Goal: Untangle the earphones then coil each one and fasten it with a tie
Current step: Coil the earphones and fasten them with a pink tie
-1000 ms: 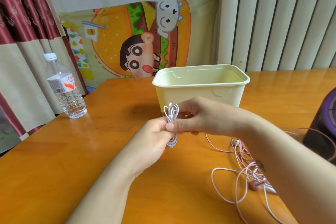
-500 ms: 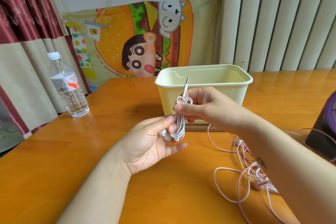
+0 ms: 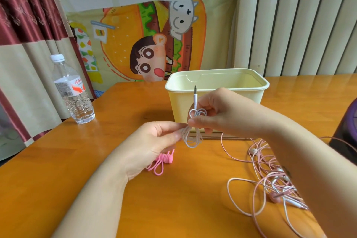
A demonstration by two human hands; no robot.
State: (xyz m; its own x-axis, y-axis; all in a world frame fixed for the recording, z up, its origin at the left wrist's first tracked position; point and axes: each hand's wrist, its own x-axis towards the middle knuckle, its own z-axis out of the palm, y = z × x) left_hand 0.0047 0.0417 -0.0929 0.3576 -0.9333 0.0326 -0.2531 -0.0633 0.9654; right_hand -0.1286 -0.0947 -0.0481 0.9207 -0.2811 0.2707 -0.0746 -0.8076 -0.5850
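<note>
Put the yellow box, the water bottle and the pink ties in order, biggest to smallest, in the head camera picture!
1. yellow box
2. water bottle
3. pink ties, partly hidden under the left hand

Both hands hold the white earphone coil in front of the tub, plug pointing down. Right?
No. The head view shows the plug pointing up, not down. The left hand and right hand do both hold the white earphone coil in front of the tub.
</note>
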